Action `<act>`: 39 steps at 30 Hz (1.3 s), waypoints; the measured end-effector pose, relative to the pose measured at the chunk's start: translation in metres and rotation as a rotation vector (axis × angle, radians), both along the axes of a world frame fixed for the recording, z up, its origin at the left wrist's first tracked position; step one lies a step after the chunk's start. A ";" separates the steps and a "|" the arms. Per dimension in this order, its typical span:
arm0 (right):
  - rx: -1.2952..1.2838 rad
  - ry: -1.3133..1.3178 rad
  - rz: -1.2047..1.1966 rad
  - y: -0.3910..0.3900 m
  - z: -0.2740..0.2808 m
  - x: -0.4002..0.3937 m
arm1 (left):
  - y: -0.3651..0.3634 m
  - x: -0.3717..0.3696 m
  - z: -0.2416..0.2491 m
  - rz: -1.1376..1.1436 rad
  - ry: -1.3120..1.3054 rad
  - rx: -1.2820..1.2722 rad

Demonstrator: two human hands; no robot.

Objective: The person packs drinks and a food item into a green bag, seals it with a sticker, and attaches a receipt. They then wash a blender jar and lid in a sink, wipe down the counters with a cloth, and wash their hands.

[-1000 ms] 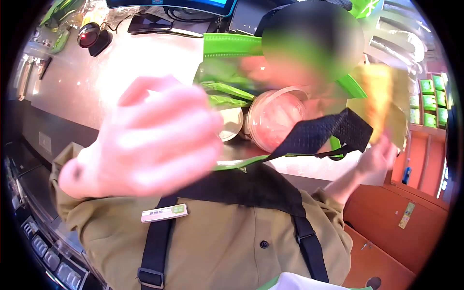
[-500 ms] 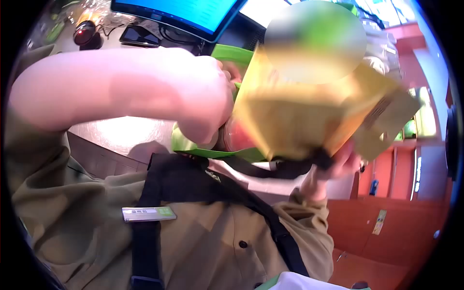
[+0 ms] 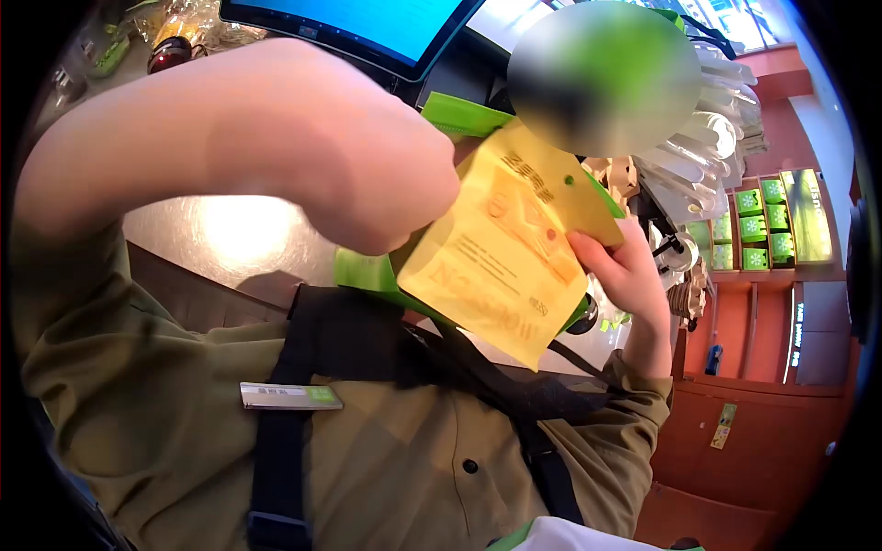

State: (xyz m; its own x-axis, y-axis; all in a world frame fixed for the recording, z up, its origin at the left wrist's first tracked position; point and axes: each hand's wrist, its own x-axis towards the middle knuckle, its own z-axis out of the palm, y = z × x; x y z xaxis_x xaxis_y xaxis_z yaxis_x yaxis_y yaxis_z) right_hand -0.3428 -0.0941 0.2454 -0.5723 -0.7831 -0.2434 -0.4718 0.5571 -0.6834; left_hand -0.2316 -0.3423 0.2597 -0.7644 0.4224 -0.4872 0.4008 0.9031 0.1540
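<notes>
- The right hand (image 3: 629,271) holds a yellow pouch (image 3: 510,248), its grip pinching the pouch's right edge above a green bag (image 3: 367,274) on the tabletop (image 3: 230,239).
- The left hand (image 3: 404,197) reaches behind the pouch; I cannot tell its grip.
- A monitor (image 3: 367,23) stands behind.

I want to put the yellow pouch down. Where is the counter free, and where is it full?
Free: the shiny counter patch under the left forearm, between apron and monitor. Crowded: around the green bag behind the pouch, which the right hand holds, and the cup stacks beyond.
</notes>
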 end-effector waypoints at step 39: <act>-0.277 0.374 0.442 0.051 -0.011 0.029 | 0.070 -0.028 -0.036 -0.437 -0.222 0.028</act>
State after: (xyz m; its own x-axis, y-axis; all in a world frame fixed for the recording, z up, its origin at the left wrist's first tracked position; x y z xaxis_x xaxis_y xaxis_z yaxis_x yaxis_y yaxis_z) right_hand -0.3137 -0.0431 0.2347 -0.1877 -0.9699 0.1551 -0.8510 0.0817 -0.5188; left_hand -0.2599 -0.2719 0.2239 -0.3916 0.6961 -0.6018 0.6963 0.6517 0.3007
